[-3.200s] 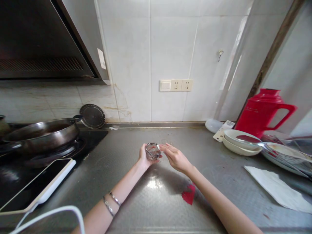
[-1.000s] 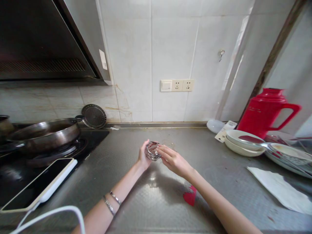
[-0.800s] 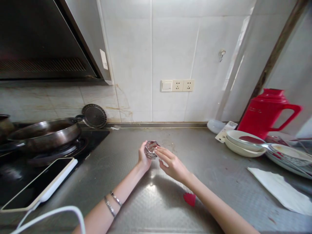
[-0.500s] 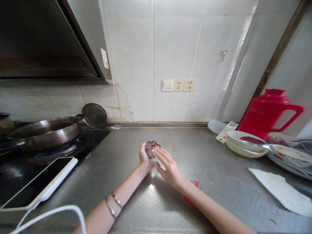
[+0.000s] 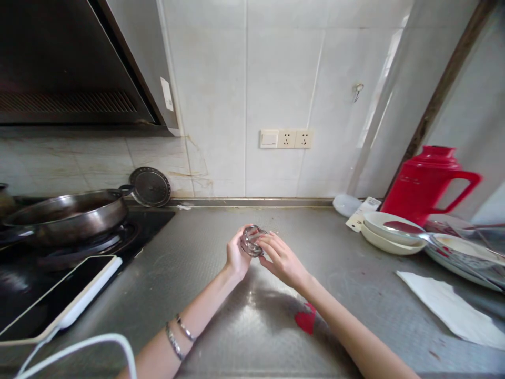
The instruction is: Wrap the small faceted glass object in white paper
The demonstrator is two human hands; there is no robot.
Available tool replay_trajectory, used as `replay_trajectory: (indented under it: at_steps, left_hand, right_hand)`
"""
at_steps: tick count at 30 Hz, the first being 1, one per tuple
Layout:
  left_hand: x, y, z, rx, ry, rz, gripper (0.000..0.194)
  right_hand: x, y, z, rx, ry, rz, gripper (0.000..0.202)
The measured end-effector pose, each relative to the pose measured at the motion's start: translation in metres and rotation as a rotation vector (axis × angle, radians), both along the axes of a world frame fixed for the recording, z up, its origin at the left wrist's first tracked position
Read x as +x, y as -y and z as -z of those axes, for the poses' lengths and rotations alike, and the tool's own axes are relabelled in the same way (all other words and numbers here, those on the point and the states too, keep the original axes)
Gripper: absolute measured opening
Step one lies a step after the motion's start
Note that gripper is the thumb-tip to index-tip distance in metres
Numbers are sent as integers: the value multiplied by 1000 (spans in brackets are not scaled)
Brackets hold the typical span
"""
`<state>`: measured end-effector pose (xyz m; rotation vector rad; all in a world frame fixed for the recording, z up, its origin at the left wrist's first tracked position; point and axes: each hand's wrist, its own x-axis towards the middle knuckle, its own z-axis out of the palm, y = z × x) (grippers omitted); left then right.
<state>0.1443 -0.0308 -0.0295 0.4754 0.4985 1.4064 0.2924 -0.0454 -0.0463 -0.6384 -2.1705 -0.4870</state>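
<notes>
Glass (image 5: 248, 245) — in left hand (image 5: 235, 257), right hand (image 5: 283, 259) touching.

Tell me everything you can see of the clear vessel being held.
The clear vessel looks like glass, with a roundish rim and an uneven wall showing dark and bright reflections. It is tilted, its mouth turned toward the camera, over the metal counter. The person's left grip cups its left side; the right grip has its fingers at the right edge, partly covering the mouth. Its base is hidden.
</notes>
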Motion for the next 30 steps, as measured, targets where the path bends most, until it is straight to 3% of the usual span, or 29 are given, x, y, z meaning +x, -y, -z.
replay_trajectory:
  at_steps: [5,14,18,25,30]
  left_hand:
    - [-8,-5,-3,-47,-38,164,28]
    - [-20,-15,4,-205,-114,533,40]
    - [-19,-13,2,-211,-131,429,40]
    - [-11,-14,12,-137,-51,157,30]
    - [-11,-12,13,-125,-22,36,28]
  right_hand:
    - [7,3,-15,-20,137,-63,37]
    - [8,6,-20,-87,210,-142,33]
    - [10,1,-16,-95,183,-119,36]
    - [6,1,-8,-174,133,-69,51]
    - [-3,5,-5,-221,55,-70,49]
